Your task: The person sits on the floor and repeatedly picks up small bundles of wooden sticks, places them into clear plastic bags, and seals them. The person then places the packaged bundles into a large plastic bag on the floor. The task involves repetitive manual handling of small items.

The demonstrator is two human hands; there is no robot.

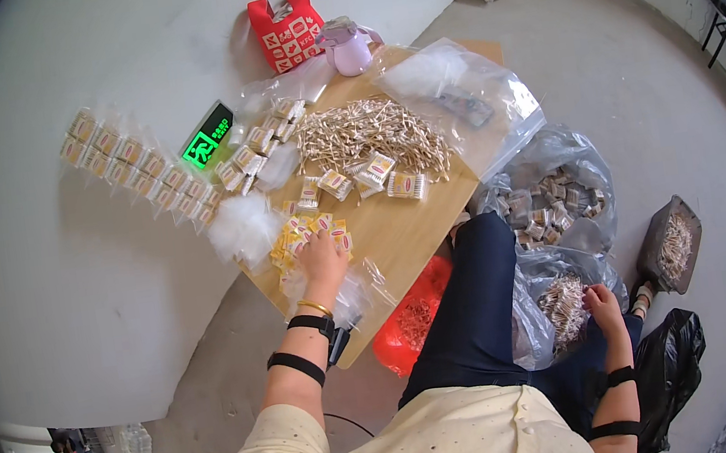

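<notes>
My left hand [323, 259] rests palm down on a heap of small yellow and red paper labels [300, 235] at the near left corner of a low wooden board [400, 226]. Its fingers are spread over the labels. My right hand [602, 303] reaches down to my right into a clear plastic bag of small wooden clips [564, 301] on the floor, fingers touching the clips. A big pile of the same wooden clips [369, 134] lies on the board, with a few filled small packets [406, 184] in front of it.
Rows of filled clear packets [140, 169] lean along the white wall on the left. A lilac jug [348, 45] and a red bag [286, 26] stand behind the board. Bags of packets [552, 197], a dark tray of clips [673, 245], a red bag [412, 316] and a black bag [670, 360] lie around my legs.
</notes>
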